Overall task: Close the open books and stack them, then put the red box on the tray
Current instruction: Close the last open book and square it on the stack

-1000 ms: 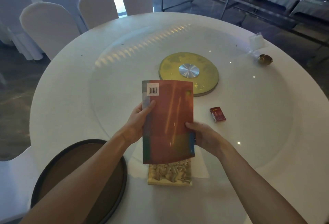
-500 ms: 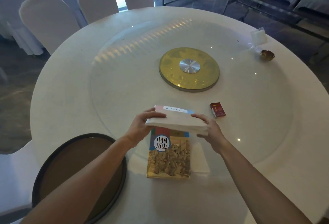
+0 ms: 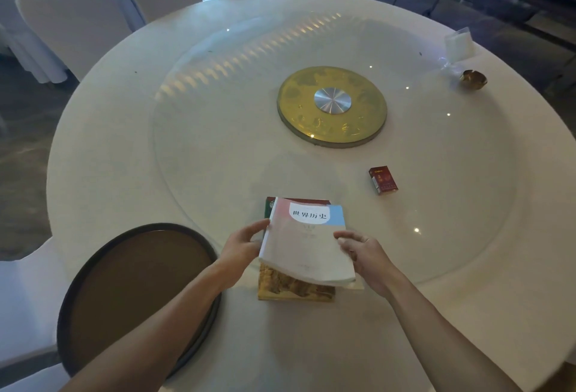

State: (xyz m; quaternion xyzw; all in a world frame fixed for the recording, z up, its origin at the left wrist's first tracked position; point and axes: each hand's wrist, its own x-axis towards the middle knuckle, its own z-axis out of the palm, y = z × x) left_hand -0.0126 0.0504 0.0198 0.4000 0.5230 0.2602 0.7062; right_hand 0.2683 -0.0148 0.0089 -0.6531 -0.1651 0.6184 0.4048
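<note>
Fingers [image 3: 260,225] of the left hand [image 3: 241,246] curl around the left edge of the top book [image 3: 307,246], with the thumb on the cover. Fingers [image 3: 346,240] of the right hand [image 3: 366,256] pinch the right edge of the same book. Both hands grip it, one on each side. Both arms are bare and reach in from the near edge, pointing toward the middle like a V. The wrists are bent a little so the hands face each other.

The top book is closed, with a pink, white and blue cover. Its near end is lifted a bit and the pages sag down. Under it lies a second book [image 3: 296,290] with a yellow picture cover, flat on the surface [image 3: 131,148]. Its near end sticks out below the top book, and a dark corner shows at the far left.

The red box [image 3: 383,179] sits by itself to the right and a bit farther away, well apart from the books. The round dark tray [image 3: 137,292] is on the near left, partly under the left arm. A gold disc [image 3: 332,106] sits in the middle of the glass circle. A small gold bowl [image 3: 473,78] is far off on the right. White covered chairs [image 3: 71,17] stand on the far left.
</note>
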